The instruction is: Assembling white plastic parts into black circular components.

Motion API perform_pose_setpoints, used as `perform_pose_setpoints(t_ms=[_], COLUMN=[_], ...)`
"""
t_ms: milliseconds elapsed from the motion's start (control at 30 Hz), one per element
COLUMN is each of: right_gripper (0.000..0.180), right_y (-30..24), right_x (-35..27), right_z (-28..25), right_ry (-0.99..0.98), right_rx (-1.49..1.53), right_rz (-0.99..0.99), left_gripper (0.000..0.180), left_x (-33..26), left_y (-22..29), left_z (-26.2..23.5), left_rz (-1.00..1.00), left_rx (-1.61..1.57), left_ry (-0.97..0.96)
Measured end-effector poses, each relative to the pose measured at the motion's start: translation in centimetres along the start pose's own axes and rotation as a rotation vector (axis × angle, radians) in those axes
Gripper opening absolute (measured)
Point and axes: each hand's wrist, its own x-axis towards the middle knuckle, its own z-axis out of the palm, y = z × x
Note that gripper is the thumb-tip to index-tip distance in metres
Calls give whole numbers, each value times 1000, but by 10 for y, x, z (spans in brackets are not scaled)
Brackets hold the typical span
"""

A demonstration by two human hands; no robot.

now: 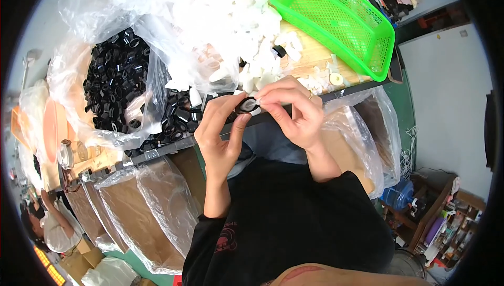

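My left hand (220,134) and my right hand (294,110) meet over the table's near edge, both pinching one small black ring with a white plastic piece (247,105) set in it. The fingertips of both hands close around this part. Just behind it lies a pile of black plastic rings (118,76), partly inside a clear bag, and a heap of white plastic pieces (247,29). My black sleeves come up from the lower edge.
An empty green mesh basket (341,21) stands at the back right on the wooden table (310,55). Cardboard boxes lined with clear bags (147,207) hang below the table edge on both sides. Another person (50,223) sits at the far lower left.
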Motion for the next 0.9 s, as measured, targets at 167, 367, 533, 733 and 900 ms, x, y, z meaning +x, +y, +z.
perform_pose_setpoints(t_ms=[167, 367, 533, 733, 900], right_gripper=[15, 16, 15, 14, 10], right_y=[-3, -1, -4, 4, 73], right_x=[4, 1, -1, 10, 47], right_z=[3, 6, 8, 7, 37], right_ry=[-41, -19, -50, -68, -251], right_rx=[-235, -259, -311, -141, -288], right_rz=[-159, -147, -173, -35, 147], left_gripper=[31, 30, 29, 31, 33], left_x=[1, 2, 2, 3, -4], left_y=[3, 3, 1, -3, -12], left_z=[1, 1, 3, -7, -20], left_rz=[33, 110, 164, 186, 44], left_rx=[11, 67, 78, 212, 268], left_ry=[41, 54, 58, 83, 201])
